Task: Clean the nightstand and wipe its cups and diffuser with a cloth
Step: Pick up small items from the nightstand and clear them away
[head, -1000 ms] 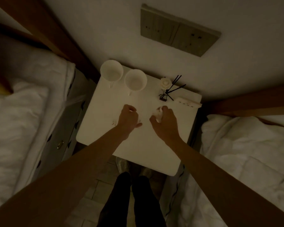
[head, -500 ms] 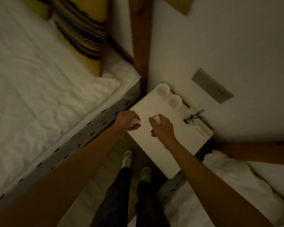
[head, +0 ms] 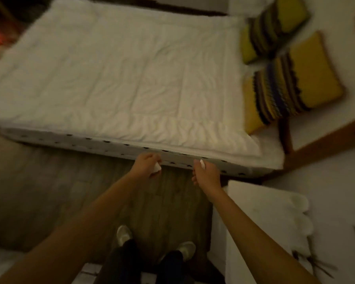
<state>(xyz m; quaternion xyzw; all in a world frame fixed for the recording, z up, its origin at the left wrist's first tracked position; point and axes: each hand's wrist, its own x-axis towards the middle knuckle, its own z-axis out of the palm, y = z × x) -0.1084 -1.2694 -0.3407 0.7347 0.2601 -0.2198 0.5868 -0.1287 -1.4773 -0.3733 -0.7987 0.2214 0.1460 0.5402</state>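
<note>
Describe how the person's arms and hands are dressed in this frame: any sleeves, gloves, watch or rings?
Both forearms are bare up to the frame edge, with no sleeves showing. The left hand and right hand wear no gloves, and no watch, bracelet or ring can be made out, though the picture is dim and blurred. Lower down, dark trousers and light shoes are visible.
</note>
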